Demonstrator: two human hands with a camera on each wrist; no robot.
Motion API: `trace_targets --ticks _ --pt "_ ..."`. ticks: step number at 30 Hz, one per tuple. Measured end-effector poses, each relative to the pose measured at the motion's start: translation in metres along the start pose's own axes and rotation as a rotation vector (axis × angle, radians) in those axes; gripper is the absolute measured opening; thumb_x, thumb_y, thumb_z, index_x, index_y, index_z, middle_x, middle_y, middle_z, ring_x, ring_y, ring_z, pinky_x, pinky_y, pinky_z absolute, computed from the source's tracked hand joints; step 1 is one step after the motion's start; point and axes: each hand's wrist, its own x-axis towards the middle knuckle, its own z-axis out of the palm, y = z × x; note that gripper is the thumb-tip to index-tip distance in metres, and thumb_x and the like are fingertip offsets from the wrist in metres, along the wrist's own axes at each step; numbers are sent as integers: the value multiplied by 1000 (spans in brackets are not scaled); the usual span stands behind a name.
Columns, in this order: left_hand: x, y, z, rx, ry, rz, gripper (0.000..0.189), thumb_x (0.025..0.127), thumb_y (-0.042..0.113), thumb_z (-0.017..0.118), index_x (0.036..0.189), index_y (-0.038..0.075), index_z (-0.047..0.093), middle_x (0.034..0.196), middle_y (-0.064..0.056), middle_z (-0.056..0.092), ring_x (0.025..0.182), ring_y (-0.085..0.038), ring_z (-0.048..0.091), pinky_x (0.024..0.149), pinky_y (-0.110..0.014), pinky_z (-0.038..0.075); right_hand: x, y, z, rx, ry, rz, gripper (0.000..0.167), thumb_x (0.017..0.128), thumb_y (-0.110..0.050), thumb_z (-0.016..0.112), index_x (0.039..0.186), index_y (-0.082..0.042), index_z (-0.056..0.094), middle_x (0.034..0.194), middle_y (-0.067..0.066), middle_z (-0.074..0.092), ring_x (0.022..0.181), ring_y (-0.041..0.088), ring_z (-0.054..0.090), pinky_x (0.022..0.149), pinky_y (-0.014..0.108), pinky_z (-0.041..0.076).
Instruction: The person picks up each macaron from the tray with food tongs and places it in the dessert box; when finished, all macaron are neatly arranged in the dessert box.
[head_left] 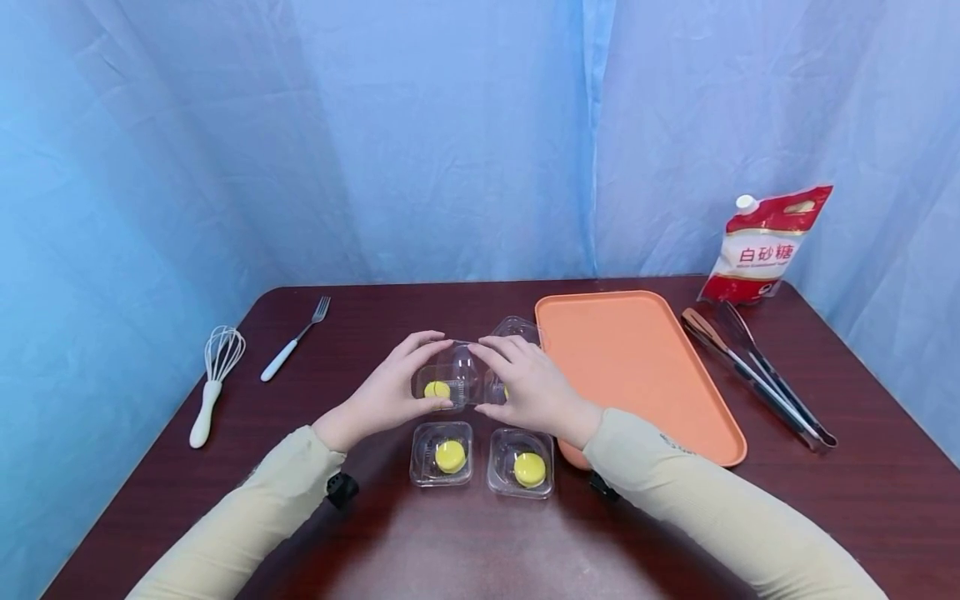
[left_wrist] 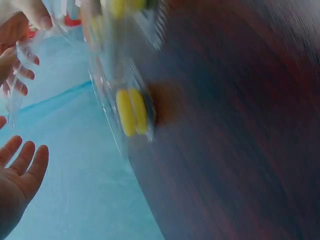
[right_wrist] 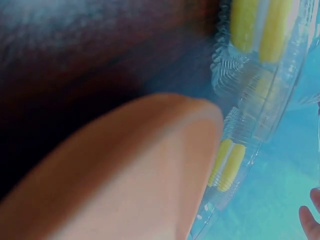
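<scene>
Both hands hold a clear plastic lid (head_left: 465, 371) up between them, over the back pair of clear boxes. The left hand (head_left: 393, 387) has thumb and index finger at its left side, while the other fingers spread in the left wrist view. Thumb and fingers of the right hand (head_left: 532, 387) grip its right side. Behind the hands, a yellow macaron (head_left: 437, 390) shows in the back left box; the back right box is mostly hidden. In front stand a left clear box (head_left: 417, 475) and a right clear box (head_left: 495, 483), each with a yellow macaron inside.
Another clear plastic piece (head_left: 517, 327) lies behind the right hand, beside the orange tray (head_left: 637, 375). Tongs (head_left: 772, 387) lie right of the tray, with a sugar bag (head_left: 761, 250) behind. At left are a whisk (head_left: 213, 387) and a fork (head_left: 296, 340).
</scene>
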Motion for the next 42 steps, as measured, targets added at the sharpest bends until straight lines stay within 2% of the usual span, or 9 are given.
trace_targets --ticks 4,10,15,23,28,35,42 --pt "-1 -6 -1 110 -20 49 78 69 21 85 137 6 48 139 -15 44 128 -30 42 101 -45 42 4 0 -1 24 -57 5 79 69 -37 83 133 -5 51 126 12 57 110 26 55 92 41 48" --pt "-2 -14 -1 147 -12 43 76 70 22 85 135 5 50 135 -14 48 126 -30 43 102 -45 41 15 0 -3 70 -143 27 77 70 -37 82 133 -5 51 126 10 57 111 26 55 94 39 47" --pt "-1 -19 0 155 -14 9 74 71 25 84 134 3 51 134 -15 50 125 -31 45 103 -45 41 24 6 3 122 -239 54 77 71 -37 81 135 -9 48 129 8 55 115 25 54 94 39 48" --pt "-4 -28 3 137 -97 -91 72 75 27 81 135 4 50 134 -15 51 124 -31 47 101 -46 43 34 9 14 172 -432 120 79 76 -41 78 140 -10 43 136 9 51 125 27 48 102 42 43" --pt "-6 -33 4 151 -149 -139 72 77 29 79 137 4 48 135 -16 50 125 -32 46 100 -48 43 38 8 22 159 -508 147 80 79 -44 74 143 -11 40 139 8 48 128 25 46 104 40 41" --pt "-8 -37 8 149 -201 -155 70 79 27 76 138 2 47 137 -19 48 126 -34 47 101 -49 42 41 4 26 171 -588 180 78 81 -41 72 144 -10 38 140 9 48 129 26 45 103 42 42" --pt "-8 -41 11 136 -250 -181 70 82 29 74 139 2 45 137 -18 47 123 -31 50 100 -47 44 45 2 30 145 -660 193 78 82 -44 70 145 -12 37 142 8 46 131 24 44 105 41 41"
